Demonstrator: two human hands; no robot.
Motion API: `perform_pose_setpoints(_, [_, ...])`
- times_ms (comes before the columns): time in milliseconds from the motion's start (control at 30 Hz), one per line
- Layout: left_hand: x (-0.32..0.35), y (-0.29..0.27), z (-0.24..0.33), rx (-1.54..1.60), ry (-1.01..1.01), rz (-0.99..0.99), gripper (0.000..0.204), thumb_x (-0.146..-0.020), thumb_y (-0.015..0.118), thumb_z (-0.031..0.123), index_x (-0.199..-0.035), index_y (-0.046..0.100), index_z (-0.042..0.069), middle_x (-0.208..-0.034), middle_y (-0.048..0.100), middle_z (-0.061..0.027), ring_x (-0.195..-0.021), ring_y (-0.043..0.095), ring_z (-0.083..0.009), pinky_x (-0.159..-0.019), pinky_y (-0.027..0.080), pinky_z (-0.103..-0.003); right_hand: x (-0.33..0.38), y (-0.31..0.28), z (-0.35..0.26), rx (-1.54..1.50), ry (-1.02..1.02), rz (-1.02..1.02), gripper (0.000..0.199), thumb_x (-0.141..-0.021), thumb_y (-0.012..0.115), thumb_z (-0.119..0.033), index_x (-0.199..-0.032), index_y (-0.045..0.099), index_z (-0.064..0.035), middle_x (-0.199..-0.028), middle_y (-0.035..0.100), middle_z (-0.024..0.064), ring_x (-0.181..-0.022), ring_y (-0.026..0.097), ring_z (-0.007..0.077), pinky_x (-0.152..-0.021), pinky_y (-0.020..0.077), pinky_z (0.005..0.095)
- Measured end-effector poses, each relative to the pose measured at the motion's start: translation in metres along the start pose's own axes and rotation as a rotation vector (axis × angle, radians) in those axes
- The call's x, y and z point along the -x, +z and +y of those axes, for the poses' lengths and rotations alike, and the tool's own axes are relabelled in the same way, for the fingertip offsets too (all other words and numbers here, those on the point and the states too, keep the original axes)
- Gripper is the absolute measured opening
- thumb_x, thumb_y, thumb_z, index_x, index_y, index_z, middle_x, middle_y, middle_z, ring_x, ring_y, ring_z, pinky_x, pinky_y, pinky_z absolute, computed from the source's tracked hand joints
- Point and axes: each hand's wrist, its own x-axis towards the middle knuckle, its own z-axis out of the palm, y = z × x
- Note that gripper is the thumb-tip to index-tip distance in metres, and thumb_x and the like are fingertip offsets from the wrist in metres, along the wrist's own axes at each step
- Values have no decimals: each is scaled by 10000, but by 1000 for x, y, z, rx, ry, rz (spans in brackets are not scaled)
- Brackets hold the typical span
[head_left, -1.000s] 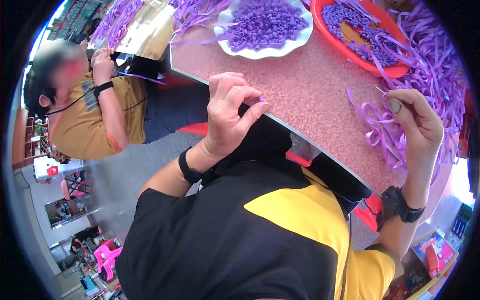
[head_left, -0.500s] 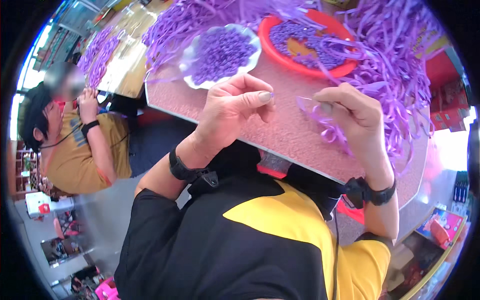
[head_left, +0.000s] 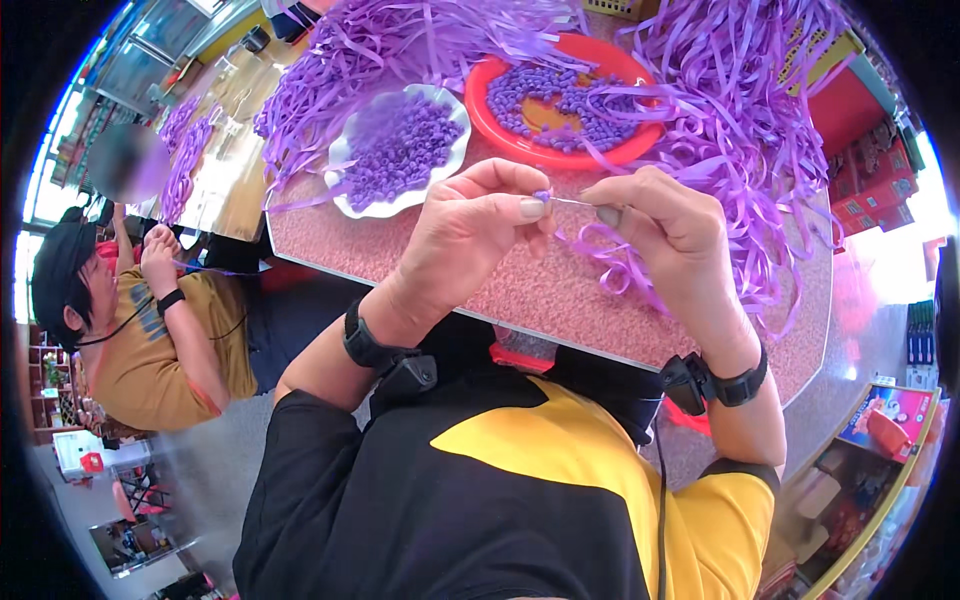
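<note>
My left hand (head_left: 480, 222) is closed in a pinch on a small purple bead (head_left: 541, 196), which shows between thumb and forefinger. Facing it, my right hand (head_left: 672, 222) pinches a thin, pale needle-like piece (head_left: 570, 202) whose tip meets the bead; whether it passes through the hole I cannot make out. Curls of purple ribbon (head_left: 625, 262) hang by my right fingers and lie on the table. Beyond my left hand stands a white wavy-rimmed bowl (head_left: 452, 168) heaped with purple beads (head_left: 400, 145). A round red tray (head_left: 483, 112) with more beads lies farther back.
Piles of purple ribbon (head_left: 420, 40) cover the back of the pink speckled table (head_left: 330, 235), with more heaped ribbon (head_left: 750, 130) at the right. Another person (head_left: 170, 330) sits at the left beside a wooden table (head_left: 245, 110). Red boxes (head_left: 875, 185) stand at the far right.
My hands have come closer together, and the bead and the needle-like piece now meet between them. The view has shifted, so the bowl and tray appear farther left.
</note>
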Motion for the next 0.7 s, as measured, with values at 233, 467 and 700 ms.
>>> perform_pose_setpoints(233, [2, 1, -2, -119, 11, 18, 177, -878, 624, 24, -1050, 615, -17, -878, 666, -122, -756, 652, -209, -690, 516, -323, 0, 1, -1, 32, -6, -4, 206, -819, 616, 98, -989, 686, 5, -803, 629, 86, -731, 612, 162, -680, 485, 264])
perform_pose_setpoints(467, [-2, 18, -6, -213, 24, 31, 212, -869, 656, 34, -1071, 622, -23, -871, 659, -95, -715, 644, -192, -661, 525, -309, 3, 5, -2, -10, 10, 49, 210, -844, 611, 79, -1026, 674, -5, -797, 631, 42, -737, 595, 122, -691, 486, 244])
perform_pose_setpoints(700, [-14, 23, 11, -718, -40, 26, 180, -865, 673, 43, -1030, 669, -28, -869, 641, -43, -666, 591, -74, -588, 488, -220, -4, -17, -6, -236, 118, 222, 217, -989, 570, -136, -1140, 688, -33, -760, 561, -49, -630, 415, 25, -562, 344, 188])
